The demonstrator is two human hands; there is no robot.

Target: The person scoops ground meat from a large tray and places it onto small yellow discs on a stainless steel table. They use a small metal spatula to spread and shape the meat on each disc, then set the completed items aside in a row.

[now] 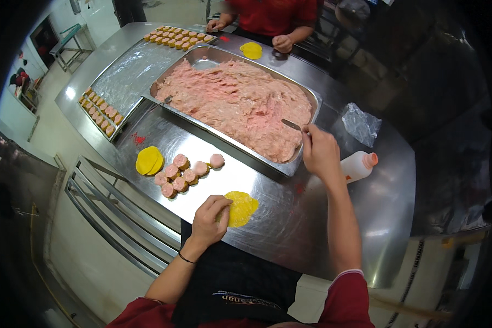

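Observation:
Pinched in my left hand is a round yellow dumpling wrapper, held over the near edge of the steel table. My right hand grips a small metal spatula, its blade at the surface of the pink minced meat. The meat fills most of a deep steel tray. Left of the tray's near side lies a stack of yellow wrappers. Several filled dumplings with pink tops stand in a cluster beside the stack.
A flat tray lined with clear film has rows of dumplings at both ends. A white bottle with a red cap and a crumpled plastic bag lie at the right. Across the table, a person in red stands near more wrappers.

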